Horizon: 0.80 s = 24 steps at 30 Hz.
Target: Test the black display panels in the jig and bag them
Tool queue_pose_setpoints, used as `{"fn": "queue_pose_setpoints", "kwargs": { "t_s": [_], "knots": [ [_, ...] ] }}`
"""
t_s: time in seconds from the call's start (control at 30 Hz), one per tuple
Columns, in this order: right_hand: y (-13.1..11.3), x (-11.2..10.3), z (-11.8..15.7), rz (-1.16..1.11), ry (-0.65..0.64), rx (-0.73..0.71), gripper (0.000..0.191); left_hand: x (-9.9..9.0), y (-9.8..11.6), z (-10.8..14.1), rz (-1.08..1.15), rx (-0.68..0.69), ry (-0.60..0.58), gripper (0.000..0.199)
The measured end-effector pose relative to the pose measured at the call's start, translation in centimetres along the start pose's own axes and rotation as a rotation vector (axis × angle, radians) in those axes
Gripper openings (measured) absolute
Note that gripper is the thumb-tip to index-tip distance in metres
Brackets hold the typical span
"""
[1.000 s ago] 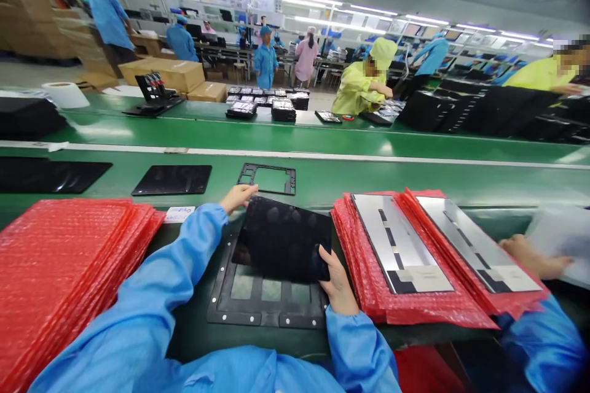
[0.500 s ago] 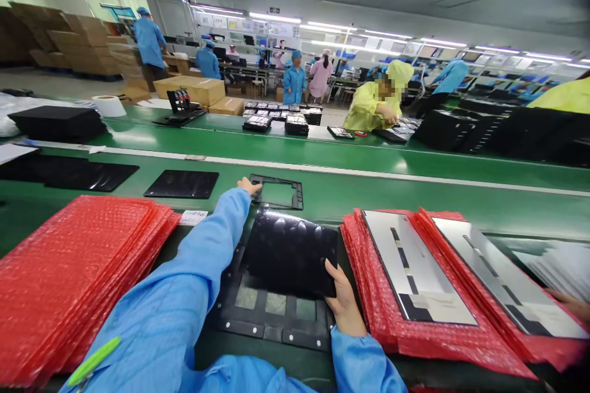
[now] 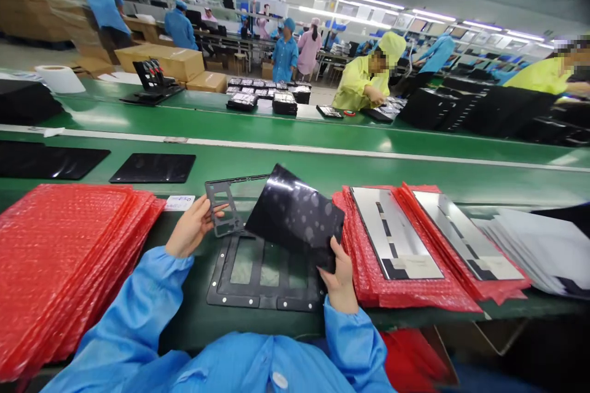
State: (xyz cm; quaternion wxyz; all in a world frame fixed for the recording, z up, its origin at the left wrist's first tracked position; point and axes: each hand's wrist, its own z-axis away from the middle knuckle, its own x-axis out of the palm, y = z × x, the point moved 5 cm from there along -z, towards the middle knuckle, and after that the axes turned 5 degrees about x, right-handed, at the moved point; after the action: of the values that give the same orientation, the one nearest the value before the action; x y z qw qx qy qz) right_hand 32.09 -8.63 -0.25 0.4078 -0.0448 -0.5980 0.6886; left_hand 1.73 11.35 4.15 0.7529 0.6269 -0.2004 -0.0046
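Observation:
My left hand (image 3: 192, 226) grips the left end of a thin black tablet frame (image 3: 225, 226), lifted above the bench. My right hand (image 3: 340, 276) pinches the lower right corner of a glossy black screen panel (image 3: 295, 212), which is raised and tilted. The panel covers the right part of the frame; whether the two touch I cannot tell. Beneath both lies a black fixture (image 3: 265, 302) with rectangular openings and white dots along its edge. To the right, silver-backed display panels (image 3: 403, 239) rest on red bubble-wrap sleeves (image 3: 369, 282).
A tall stack of red bubble-wrap bags (image 3: 69, 258) lies on the left, with a small white label (image 3: 179, 202) beside it. Black panels (image 3: 153, 168) sit on the green bench farther back. White sheets (image 3: 530, 245) are at right. Across the bench, a co-worker in yellow (image 3: 364, 83) handles parts.
My left hand has picked the frame up off the bench and drawn it nearer, to the left of the screen panel. The panel is now lifted and turned above the fixture.

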Motion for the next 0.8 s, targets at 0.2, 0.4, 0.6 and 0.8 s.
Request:
{"fn": "queue_pose_setpoints", "kwargs": {
  "t_s": [0.2,0.4,0.6,0.8],
  "knots": [
    [-2.8,-2.4,1.5,0.213,0.168,-0.231,0.082,-1.6,-2.6,5.4,-0.039,-0.187,-0.083,0.053],
    [-3.9,-2.9,1.7,0.290,0.245,-0.323,0.058,0.3,-5.8,7.2,-0.089,-0.372,-0.204,0.063],
    [-3.8,-2.4,2.0,0.131,0.230,-0.153,0.055,0.3,-5.7,5.7,-0.883,-0.023,-0.186,0.057],
    [-2.5,-0.8,2.6,-0.028,0.181,0.090,0.046,1.8,-4.3,4.8,-0.921,0.225,-0.155,0.060]
  ]
}}
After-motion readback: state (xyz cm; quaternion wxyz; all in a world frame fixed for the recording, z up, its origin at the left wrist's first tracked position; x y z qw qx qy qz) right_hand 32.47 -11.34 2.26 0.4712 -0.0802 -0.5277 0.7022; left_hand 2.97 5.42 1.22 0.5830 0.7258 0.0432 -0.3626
